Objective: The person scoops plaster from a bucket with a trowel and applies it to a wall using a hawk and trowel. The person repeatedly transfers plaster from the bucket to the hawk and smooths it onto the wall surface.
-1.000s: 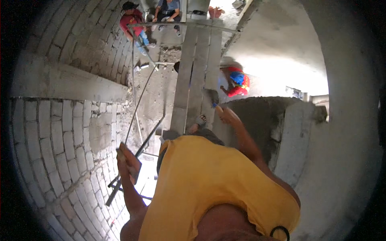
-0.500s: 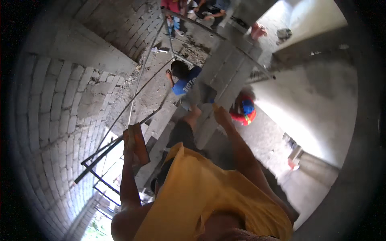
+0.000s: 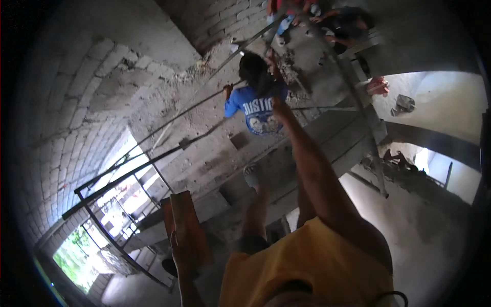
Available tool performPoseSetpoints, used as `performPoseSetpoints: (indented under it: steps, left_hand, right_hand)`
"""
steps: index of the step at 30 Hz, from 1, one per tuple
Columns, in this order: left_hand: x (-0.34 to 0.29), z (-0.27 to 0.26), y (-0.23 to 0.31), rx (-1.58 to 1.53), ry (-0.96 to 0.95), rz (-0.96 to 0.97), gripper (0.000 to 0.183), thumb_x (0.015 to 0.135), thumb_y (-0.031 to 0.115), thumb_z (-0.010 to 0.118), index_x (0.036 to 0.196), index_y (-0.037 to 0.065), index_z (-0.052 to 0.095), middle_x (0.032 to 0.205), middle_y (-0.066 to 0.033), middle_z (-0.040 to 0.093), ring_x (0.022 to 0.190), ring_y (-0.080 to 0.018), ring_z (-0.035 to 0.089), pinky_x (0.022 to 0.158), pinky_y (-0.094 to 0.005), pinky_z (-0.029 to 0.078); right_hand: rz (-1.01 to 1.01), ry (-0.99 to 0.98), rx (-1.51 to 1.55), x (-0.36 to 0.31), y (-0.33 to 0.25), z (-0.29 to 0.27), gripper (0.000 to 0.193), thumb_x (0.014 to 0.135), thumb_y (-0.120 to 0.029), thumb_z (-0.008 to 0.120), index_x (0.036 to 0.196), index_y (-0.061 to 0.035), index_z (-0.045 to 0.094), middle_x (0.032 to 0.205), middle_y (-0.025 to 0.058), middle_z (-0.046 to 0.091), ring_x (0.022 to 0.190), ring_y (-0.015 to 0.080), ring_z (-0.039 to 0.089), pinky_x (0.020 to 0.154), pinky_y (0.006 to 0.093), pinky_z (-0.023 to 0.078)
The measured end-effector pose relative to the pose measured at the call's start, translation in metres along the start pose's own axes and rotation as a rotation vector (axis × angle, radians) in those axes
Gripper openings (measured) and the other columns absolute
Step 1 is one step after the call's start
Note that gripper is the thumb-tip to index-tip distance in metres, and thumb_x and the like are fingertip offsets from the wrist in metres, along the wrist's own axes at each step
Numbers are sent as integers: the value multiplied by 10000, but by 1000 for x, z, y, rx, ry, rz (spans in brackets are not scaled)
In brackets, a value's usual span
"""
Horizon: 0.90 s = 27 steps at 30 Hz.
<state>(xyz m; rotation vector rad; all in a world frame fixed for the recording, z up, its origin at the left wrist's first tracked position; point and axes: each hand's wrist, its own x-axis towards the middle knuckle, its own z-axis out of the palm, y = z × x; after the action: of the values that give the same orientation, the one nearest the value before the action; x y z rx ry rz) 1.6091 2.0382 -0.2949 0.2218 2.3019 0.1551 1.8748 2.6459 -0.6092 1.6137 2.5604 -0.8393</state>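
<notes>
brown board (image 3: pixel 198 230), flat, with a paler strip (image 3: pixel 177 212) along its face, sits near left. left hand (image 3: pixel 182 255) is closed round its near end, grip looks firm, far end free. board is tilted, far end leaning left; nothing i can make out loaded on it, but light is poor and that side is soft

right hand (image 3: pixel 280 108) is out at full arm's length, far middle, fingers look curled. can't tell if it grips anything: dark blur just beyond it, merges with the co-worker behind. that co-worker, blue shirt (image 3: pixel 258 100), is lower down by the look of it; hand overlaps the shirt in view, touching or apart not readable

grey planks (image 3: pixel 327 146) run from near left to far right under the wearer. one foot (image 3: pixel 250 176) is out at their far edge. dark metal bar (image 3: pixel 128 177) slants past on the left, beyond the board, apart from it as far as i can see. block wall (image 3: pixel 76 148) far left, more people (image 3: pixel 348 25) far right

step in hand, my read: board held low at the left side, right arm reaching out over the planks. next move calls for steady footing, board kept clear of the bar, right arm clear of the co-worker
</notes>
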Motion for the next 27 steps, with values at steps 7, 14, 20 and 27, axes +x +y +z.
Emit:
performPoseSetpoints:
  steps: [7,14,20,27]
  left_hand:
    - [42,94,7,-152,46,-203,442,1032,216,496,1446,63,473,1435,-121,519,1283,-255,533,1046,-375,447]
    - [73,138,51,-315,64,-207,434,1045,213,477,1453,65,465,1445,-119,511,1294,-252,526,1052,-376,441]
    - [48,135,79,-264,85,137,391,1053,210,482,1407,47,521,1380,-127,568,1271,-251,547,1020,-369,461]
    - [56,114,261,-835,-166,-76,437,1030,363,536,1296,28,626,1241,-115,651,1129,-201,611,919,-347,483]
  right_hand:
    - [-21,194,209,207,20,111,471,1033,-320,417,1455,-110,407,1275,208,568,980,371,646,837,490,517]
    - [-73,9,183,315,9,121,398,1025,-407,457,1198,-70,580,703,99,605,525,236,582,465,437,455]
    - [62,-328,306,167,13,71,466,1022,-400,482,1318,-41,485,916,139,614,754,293,615,633,460,501]
    - [-148,-458,290,-73,-85,-48,422,989,-305,508,1270,-3,421,882,194,642,682,334,650,596,459,503]
